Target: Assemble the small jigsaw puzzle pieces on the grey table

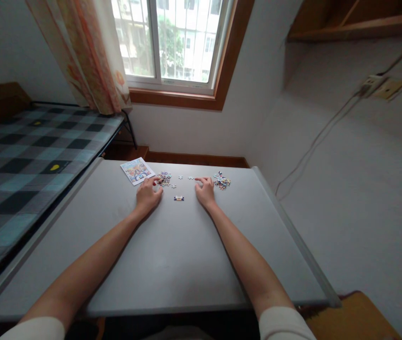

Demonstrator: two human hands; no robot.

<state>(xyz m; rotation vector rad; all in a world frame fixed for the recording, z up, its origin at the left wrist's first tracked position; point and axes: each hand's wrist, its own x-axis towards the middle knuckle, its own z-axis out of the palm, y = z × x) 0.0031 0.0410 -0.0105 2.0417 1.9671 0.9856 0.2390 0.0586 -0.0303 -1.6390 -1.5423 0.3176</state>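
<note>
My left hand [148,193] rests at the left pile of jigsaw pieces [165,177], its fingers apart and the fingertips at the pile's edge. A small red spot shows by those fingertips, too small to name. My right hand [205,190] lies on the table with a finger stretched toward a loose jigsaw piece [191,178]; whether it touches is hard to see. Just right of that hand is another pile of jigsaw pieces [222,181]. Between my hands sit a few joined jigsaw pieces [178,199], with single pieces above them.
A printed picture card [137,170] lies left of the piles on the white table [172,264]. The checkered bed [55,151] stands along the left side. A cable [314,141] hangs down the right wall. A wooden stool [354,318] is at the lower right.
</note>
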